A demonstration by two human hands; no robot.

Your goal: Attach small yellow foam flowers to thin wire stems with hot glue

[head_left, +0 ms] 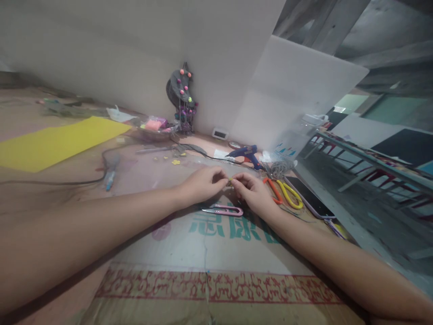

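Note:
My left hand (206, 184) and my right hand (253, 192) meet over the middle of the printed cardboard (162, 271). Between their fingertips they pinch a tiny yellow-green piece (230, 181), too small to make out in full. Just below them lies a pair of pink thread snips (223, 210), blades pointing left. A little yellow felt-like flower (176, 162) rests beyond my left hand, with smaller yellow bits beside it. To the right of my right hand are pliers or scissors with orange (273, 191) and yellow (290, 195) handles.
Behind my hands lies a blue glue gun (244, 153). A phone (309, 197) lies at the right table edge, near coiled grey cord (280, 169). A yellow sheet (64, 140), a bowl of colourful materials (157, 128) and a crescent-shaped decoration (182, 95) stand further back.

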